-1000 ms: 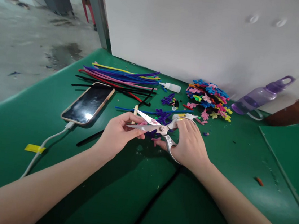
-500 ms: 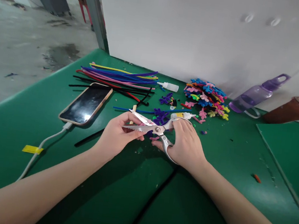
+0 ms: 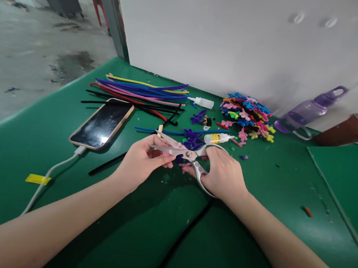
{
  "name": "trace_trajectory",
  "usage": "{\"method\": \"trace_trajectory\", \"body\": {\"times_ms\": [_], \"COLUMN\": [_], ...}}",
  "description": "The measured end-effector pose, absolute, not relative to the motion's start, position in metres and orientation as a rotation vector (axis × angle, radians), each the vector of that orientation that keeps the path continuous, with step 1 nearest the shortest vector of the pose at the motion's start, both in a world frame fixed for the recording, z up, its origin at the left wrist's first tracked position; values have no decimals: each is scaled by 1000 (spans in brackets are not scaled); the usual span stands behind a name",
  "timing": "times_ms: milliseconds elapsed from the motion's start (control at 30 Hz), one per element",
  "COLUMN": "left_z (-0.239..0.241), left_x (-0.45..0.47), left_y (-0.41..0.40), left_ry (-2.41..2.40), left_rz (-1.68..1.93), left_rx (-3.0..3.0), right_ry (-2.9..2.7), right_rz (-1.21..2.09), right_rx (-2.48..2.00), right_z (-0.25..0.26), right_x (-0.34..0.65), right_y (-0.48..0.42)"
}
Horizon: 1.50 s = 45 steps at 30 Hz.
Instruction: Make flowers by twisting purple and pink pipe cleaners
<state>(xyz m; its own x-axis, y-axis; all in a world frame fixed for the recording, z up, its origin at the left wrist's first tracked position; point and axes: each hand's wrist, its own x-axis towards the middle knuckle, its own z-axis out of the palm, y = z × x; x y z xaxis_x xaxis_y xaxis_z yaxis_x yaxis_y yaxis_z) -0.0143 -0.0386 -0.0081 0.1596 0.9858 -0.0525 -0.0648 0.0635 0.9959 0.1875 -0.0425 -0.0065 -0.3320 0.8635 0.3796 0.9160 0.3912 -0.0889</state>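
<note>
My right hand [image 3: 224, 172] grips the handles of silver scissors [image 3: 190, 154], whose blades point left, slightly parted. Between the blades and my left fingers shows a bit of pink pipe cleaner [image 3: 182, 146]. My left hand [image 3: 143, 160] pinches that pink piece, mostly hidden behind the scissors and fingers. Another pink fuzzy bit [image 3: 184, 165] shows by my right fingertips. Just beyond the scissors lie purple pipe-cleaner shapes [image 3: 193, 139], a blue pipe cleaner [image 3: 147, 129] and a small glue bottle with a yellow label [image 3: 216, 138].
A phone [image 3: 102, 123] on a white cable lies left, below a bundle of long pipe cleaners [image 3: 142, 89]. Another white bottle [image 3: 204, 103] and a heap of colourful pipe-cleaner flowers [image 3: 246, 116] are at the back. A purple water bottle [image 3: 305, 112] and brown cup [image 3: 350, 131] stand right.
The scissor blades have closed a little, and the right hand's fingers have drawn in on the handles. The left hand stays almost still.
</note>
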Motion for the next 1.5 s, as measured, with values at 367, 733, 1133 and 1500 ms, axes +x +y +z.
{"method": "trace_trajectory", "body": {"times_ms": [367, 733, 1133, 1500], "left_z": [-15, -14, -10, -10], "left_x": [-15, -17, -18, -17], "left_y": [-36, -37, -37, -36], "left_ry": [1069, 1024, 1075, 1089], "left_rz": [1091, 1111, 1054, 1020], "left_rx": [1150, 1150, 1084, 1129], "right_ry": [-2229, -2049, -2234, -2269], "right_rz": [-271, -84, -129, -130], "right_rx": [-1613, -1699, -1401, -1382], "right_z": [-8, 1, -4, -6], "right_x": [190, 199, 198, 196], "right_y": [-43, -32, -31, -34]}}
